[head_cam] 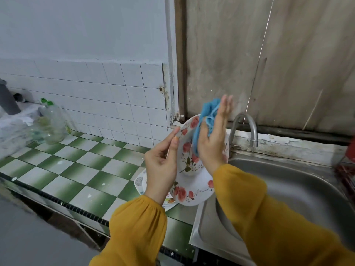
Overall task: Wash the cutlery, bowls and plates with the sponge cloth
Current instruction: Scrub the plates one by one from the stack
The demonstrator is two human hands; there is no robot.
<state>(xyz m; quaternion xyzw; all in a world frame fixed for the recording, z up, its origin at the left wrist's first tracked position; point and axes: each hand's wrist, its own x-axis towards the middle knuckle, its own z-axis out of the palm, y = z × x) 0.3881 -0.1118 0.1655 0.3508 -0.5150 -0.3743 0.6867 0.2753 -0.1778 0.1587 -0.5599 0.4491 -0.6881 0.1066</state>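
My left hand holds a white plate with red flowers by its left rim, tilted almost upright above the counter's edge. My right hand presses a blue sponge cloth flat against the plate's face, fingers straight and pointing up. Below them a stack of more flowered plates lies on the counter beside the sink, with a small bowl-like piece on top, partly hidden by my hands.
A steel sink lies to the right, with a curved tap at its back. A green-and-white tiled counter runs left, bearing a clear jar and plastic bags. Red items sit at the far right edge.
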